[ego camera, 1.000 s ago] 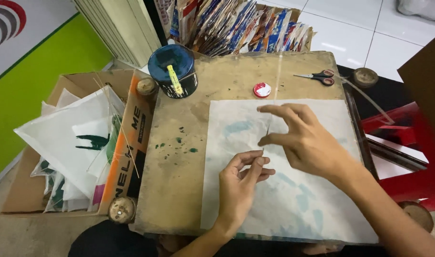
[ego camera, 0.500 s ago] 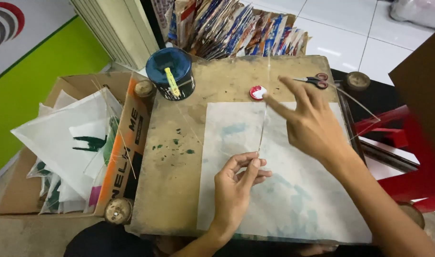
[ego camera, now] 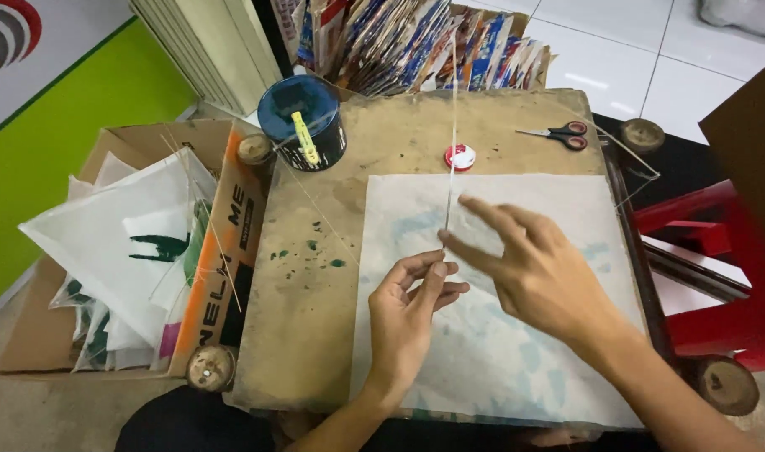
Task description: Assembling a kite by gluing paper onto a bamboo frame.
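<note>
Right hand (ego camera: 537,272) drew back (thin stick (ego camera: 451,159) now upright).

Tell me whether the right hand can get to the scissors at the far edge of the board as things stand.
Probably yes. The right hand lies open over the white sheet, and the bare board between it and the scissors holds nothing; only the thin stick stands to one side.

A small craft workshop: paint-stained worktable (ego camera: 315,335), paint pot (ego camera: 303,125), scissors (ego camera: 558,134) (boxed paper kites (ego camera: 115,243) alongside).
</note>
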